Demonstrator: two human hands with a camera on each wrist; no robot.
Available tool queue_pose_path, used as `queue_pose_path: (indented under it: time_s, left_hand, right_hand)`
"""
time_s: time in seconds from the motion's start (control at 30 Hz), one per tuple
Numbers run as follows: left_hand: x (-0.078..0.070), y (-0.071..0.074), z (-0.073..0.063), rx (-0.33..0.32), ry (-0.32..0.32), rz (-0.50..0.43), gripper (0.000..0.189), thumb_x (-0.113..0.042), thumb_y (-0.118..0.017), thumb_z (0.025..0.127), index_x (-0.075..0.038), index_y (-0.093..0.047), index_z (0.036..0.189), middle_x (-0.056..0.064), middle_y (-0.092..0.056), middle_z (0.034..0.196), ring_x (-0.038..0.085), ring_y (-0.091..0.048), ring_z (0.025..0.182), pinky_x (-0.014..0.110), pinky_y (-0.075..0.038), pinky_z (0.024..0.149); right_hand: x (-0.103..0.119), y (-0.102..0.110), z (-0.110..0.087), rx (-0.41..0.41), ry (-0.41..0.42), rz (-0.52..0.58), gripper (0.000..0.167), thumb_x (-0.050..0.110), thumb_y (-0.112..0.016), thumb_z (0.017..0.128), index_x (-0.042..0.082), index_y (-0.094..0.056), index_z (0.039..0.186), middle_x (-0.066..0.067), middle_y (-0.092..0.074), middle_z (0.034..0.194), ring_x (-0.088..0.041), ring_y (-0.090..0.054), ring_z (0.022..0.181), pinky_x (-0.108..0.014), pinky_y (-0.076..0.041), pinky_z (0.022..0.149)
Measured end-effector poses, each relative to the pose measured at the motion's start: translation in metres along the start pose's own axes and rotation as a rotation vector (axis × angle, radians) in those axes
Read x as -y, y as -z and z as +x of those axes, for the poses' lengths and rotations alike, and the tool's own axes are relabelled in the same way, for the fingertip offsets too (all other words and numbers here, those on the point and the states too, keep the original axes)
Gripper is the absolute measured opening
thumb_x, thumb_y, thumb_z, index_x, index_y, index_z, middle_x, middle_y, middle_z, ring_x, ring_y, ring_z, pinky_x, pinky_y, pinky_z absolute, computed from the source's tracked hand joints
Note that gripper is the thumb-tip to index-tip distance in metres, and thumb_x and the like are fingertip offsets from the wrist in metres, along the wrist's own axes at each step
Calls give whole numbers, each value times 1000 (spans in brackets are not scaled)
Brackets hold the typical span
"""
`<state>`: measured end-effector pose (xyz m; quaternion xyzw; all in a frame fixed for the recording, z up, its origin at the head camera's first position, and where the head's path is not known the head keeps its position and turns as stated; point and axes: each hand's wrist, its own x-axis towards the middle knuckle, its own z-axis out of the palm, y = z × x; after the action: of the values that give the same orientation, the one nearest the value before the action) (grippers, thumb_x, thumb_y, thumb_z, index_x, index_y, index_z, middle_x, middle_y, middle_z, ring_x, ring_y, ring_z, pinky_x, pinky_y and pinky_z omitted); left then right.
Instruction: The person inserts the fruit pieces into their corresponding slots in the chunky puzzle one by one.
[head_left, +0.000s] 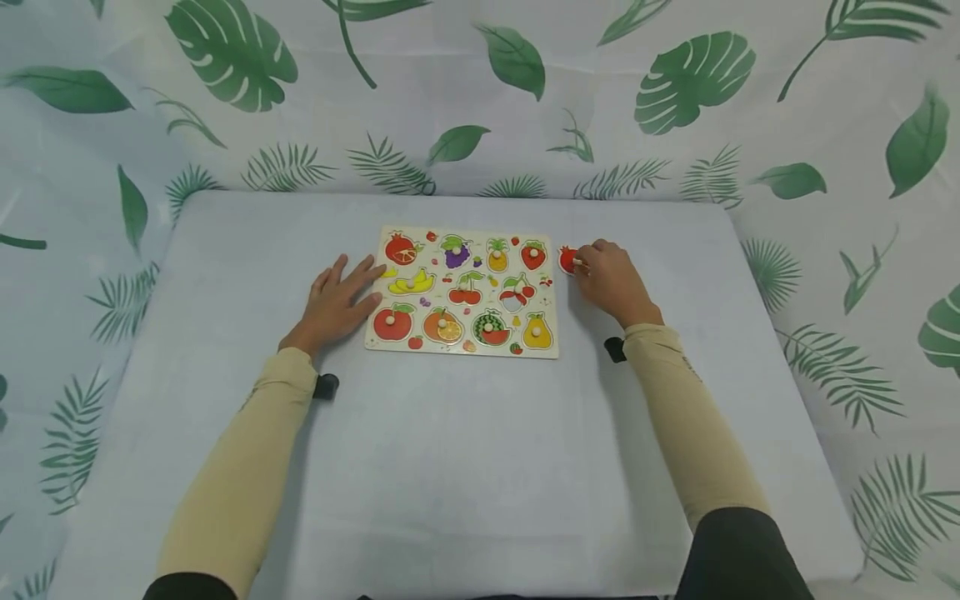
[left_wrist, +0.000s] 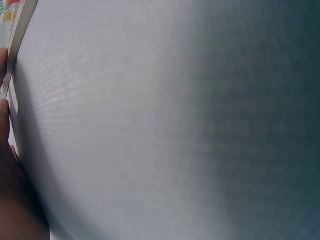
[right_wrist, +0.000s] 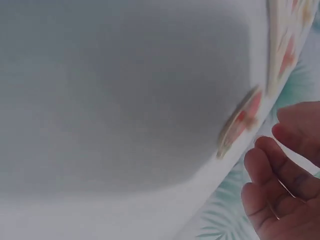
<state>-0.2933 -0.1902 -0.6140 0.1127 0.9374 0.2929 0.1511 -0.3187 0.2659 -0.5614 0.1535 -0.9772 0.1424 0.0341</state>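
Note:
A wooden fruit puzzle board lies flat on the table, with small knobs on several of its fruit pieces. My left hand rests at the board's left edge, its fingertips touching that side; only parts of its fingers show in the left wrist view. Just past the board's right edge lies a loose red pomegranate piece with a knob. Over this piece is my right hand, fingers loosely bent. A small gap separates the fingertips from the piece in the right wrist view.
A white cloth covers the table. Behind and beside it hangs a white curtain printed with green leaves. A dark wrist device sits on the left wrist, another on the right.

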Motion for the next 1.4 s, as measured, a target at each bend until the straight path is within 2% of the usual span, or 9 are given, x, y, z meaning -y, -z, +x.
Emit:
queue_pose_path:
  time_s: [0.13,0.33,0.53,1.03,1.4]
  left_hand:
    - [-2,1,0,8,7,-4,64,-40,-52,112,-23,-31,171,4,-12,180,30,16,163,53,11,128]
    - [-2,2,1,18,8,11,65,-43,-50,113,-22,-31,171,4,-11,180,31,16,163,53,11,128]
    - [1,4,-3,9,8,18,63,-40,-49,113,-21,-32,171,4,-13,180,31,14,164,54,9,128]
    - [5,4,-3,-6,14,11,63,-40,-49,113,-22,-32,171,4,-13,180,31,14,164,53,10,128]
    - [4,-2,2,-3,13,7,63,-41,-50,113,-23,-33,171,3,-13,180,30,15,164,54,10,128]
  right_hand:
    - [-11,2,12,12,-45,41,22,1,-68,100,-11,-71,119,-29,-69,110,-44,-62,104,-57,-53,96]
    - [-12,-2,22,124,-162,140,23,3,-64,103,-10,-70,121,-28,-67,113,-42,-60,104,-55,-53,97]
    - [-10,-11,27,191,-188,153,22,1,-59,105,-13,-67,120,-28,-66,110,-40,-58,99,-53,-53,92]
    - [-8,-13,31,158,-189,155,22,0,-57,105,-14,-67,117,-28,-65,109,-40,-56,97,-52,-53,89]
    - [0,-4,36,135,-212,158,21,3,-57,106,-12,-65,119,-25,-62,108,-38,-55,98,-49,-52,89]
